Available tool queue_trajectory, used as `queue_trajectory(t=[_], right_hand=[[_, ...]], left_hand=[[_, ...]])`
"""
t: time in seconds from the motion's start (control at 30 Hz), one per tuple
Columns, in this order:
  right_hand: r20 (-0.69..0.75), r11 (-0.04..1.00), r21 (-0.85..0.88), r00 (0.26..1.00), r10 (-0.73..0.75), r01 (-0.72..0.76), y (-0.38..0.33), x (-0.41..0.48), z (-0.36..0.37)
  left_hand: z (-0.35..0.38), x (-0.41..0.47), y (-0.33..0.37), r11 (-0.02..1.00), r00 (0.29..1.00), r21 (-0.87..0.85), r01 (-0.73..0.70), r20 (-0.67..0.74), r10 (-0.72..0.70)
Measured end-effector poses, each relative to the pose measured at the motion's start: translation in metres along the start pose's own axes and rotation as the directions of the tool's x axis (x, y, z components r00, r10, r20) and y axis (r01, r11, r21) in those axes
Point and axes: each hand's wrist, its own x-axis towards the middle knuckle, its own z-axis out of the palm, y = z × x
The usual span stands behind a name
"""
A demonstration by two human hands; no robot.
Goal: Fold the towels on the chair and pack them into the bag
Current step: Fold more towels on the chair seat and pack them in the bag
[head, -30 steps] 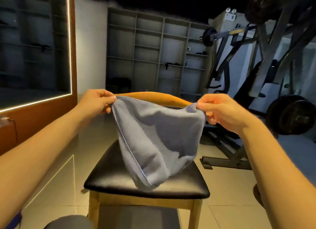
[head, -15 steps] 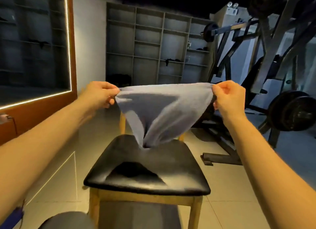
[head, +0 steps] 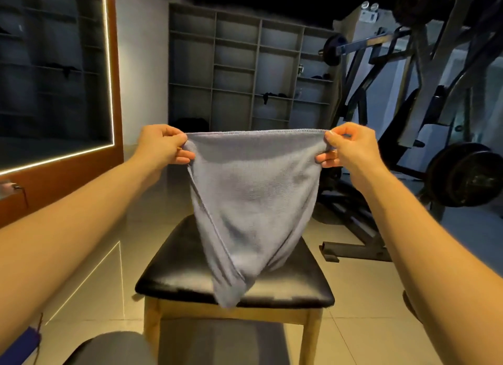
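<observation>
Currently the grey towel (head: 253, 201) is held in the air above the chair (head: 299, 280), its hemmed top edge drawn taut and level between both hands. The left hand (head: 163, 144) pinches the top corner on its side, fingers closed on the cloth; the right hand (head: 348, 145) pinches the opposite corner the same way. Holding by the two upper corners lets the cloth hang free, so creases drop out and the edges can be matched before a fold. The lower part narrows to a loose point that hangs in front of the chair's front edge; whether it touches the black seat cannot be determined. No other towel lies on the seat. No bag can be identified in view. By judgement, folding of this towel is only beginning, and packing has not started.
</observation>
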Motion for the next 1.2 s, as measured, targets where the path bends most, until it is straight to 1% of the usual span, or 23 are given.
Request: queue_trajectory(t=[0.13, 0.23, 0.3, 0.37, 0.43, 0.53, 0.6, 0.67, 0.73, 0.77, 0.8, 0.87, 0.93, 0.97, 1.0, 1.1, 1.2], right_hand=[[0.034, 0.993, -0.099, 0.997, 0.067, -0.063, 0.018, -0.002, 0.001], [0.106, 0.984, -0.107, 0.982, 0.155, -0.144, 0.031, -0.009, -0.002], [0.179, 0.977, -0.085, 0.962, 0.208, -0.195, 0.041, -0.019, -0.005], [0.277, 0.975, -0.06, 0.934, 0.224, -0.216, 0.051, -0.027, -0.01], [0.363, 0.973, -0.035, 0.905, 0.224, -0.227, 0.058, -0.032, -0.016], [0.468, 0.966, 0.043, 0.86, 0.205, -0.254, 0.061, -0.032, -0.022], [0.519, 0.96, 0.113, 0.839, 0.164, -0.257, 0.055, -0.028, -0.027], [0.554, 0.942, 0.211, 0.826, 0.105, -0.261, 0.046, -0.023, -0.03], [0.526, 0.919, 0.28, 0.845, 0.095, -0.277, 0.049, -0.012, -0.029], [0.489, 0.919, 0.272, 0.864, 0.123, -0.285, 0.055, -0.005, -0.025], [0.442, 0.931, 0.226, 0.882, 0.164, -0.287, 0.066, 0.004, -0.018], [0.329, 0.959, 0.016, 0.907, 0.263, -0.284, 0.102, 0.02, 0.003], [0.24, 0.931, -0.234, 0.911, 0.336, -0.282, 0.146, 0.026, 0.031], [0.216, 0.9, -0.327, 0.905, 0.366, -0.286, 0.168, 0.025, 0.045], [0.204, 0.874, -0.386, 0.896, 0.394, -0.296, 0.188, 0.022, 0.057], [0.167, 0.839, -0.428, 0.883, 0.44, -0.337, 0.239, 0.022, 0.082], [0.105, 0.822, -0.412, 0.875, 0.473, -0.394, 0.271, 0.035, 0.098]], left_hand=[[-0.001, -0.005, -0.007, 0.995, 0.996, 0.052, 0.083, 0.011, -0.084], [-0.006, -0.01, -0.018, 0.974, 0.984, 0.174, 0.147, 0.076, -0.162], [-0.011, -0.015, -0.03, 0.957, 0.965, 0.24, 0.163, 0.165, -0.205], [-0.019, -0.021, -0.044, 0.946, 0.926, 0.287, 0.153, 0.293, -0.238], [-0.027, -0.023, -0.057, 0.941, 0.885, 0.301, 0.154, 0.382, -0.267], [-0.037, -0.018, -0.067, 0.954, 0.821, 0.229, 0.193, 0.495, -0.285], [-0.042, -0.012, -0.065, 0.968, 0.769, 0.144, 0.205, 0.588, -0.25], [-0.042, -0.005, -0.061, 0.971, 0.756, 0.016, 0.239, 0.625, -0.196], [-0.034, 0.006, -0.061, 0.954, 0.794, -0.09, 0.286, 0.579, -0.183], [-0.027, 0.012, -0.063, 0.953, 0.825, -0.091, 0.29, 0.529, -0.201], [-0.017, 0.02, -0.07, 0.957, 0.853, -0.046, 0.286, 0.468, -0.232], [0.008, 0.029, -0.094, 0.955, 0.893, 0.146, 0.256, 0.342, -0.292], [0.037, 0.031, -0.132, 0.914, 0.905, 0.32, 0.249, 0.259, -0.337], [0.049, 0.031, -0.155, 0.888, 0.902, 0.382, 0.255, 0.237, -0.361], [0.06, 0.032, -0.18, 0.864, 0.898, 0.434, 0.256, 0.225, -0.379], [0.08, 0.04, -0.236, 0.816, 0.903, 0.525, 0.241, 0.185, -0.386], [0.093, 0.055, -0.264, 0.803, 0.923, 0.556, 0.214, 0.153, -0.352]])
